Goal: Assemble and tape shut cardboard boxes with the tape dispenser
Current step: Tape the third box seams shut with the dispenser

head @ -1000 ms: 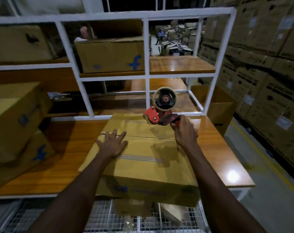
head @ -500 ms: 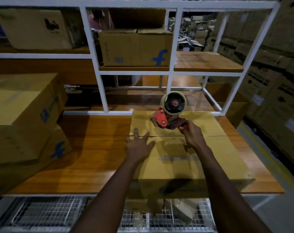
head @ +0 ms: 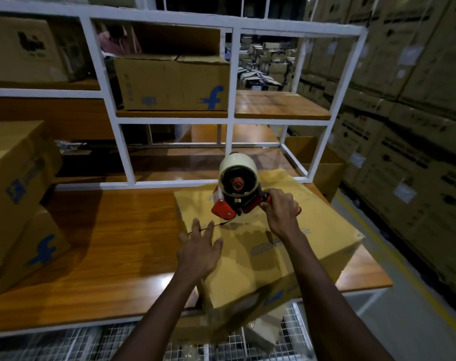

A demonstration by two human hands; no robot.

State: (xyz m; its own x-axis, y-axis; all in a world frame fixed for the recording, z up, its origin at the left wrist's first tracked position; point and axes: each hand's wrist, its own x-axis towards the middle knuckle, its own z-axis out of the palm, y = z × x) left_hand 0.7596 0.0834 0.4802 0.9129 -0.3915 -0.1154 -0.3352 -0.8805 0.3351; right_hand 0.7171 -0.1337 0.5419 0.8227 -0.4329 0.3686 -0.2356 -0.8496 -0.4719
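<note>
Box point(head: 268, 246) flaps are folded shut on the worktop point(head: 112, 243); left hand point(head: 199, 250) flat on top, right hand point(head: 281, 212) gripping the tape dispenser point(head: 234, 194) mid-frame. Seam looks untaped, hard to tell.

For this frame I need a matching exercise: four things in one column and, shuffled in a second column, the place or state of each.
Things
1. red tape dispenser with cream tape roll
2. left hand
3. brown cardboard box with a blue f logo
4. large brown cardboard box with a seamed top

Places or states
A. on a wooden shelf in the white metal frame
B. on the wooden table, under the left hand
C. pressed flat on a box top
D. gripped at its handle by the right hand

Pairs: 1-D, 2-C, 3-A, 4-B
</note>
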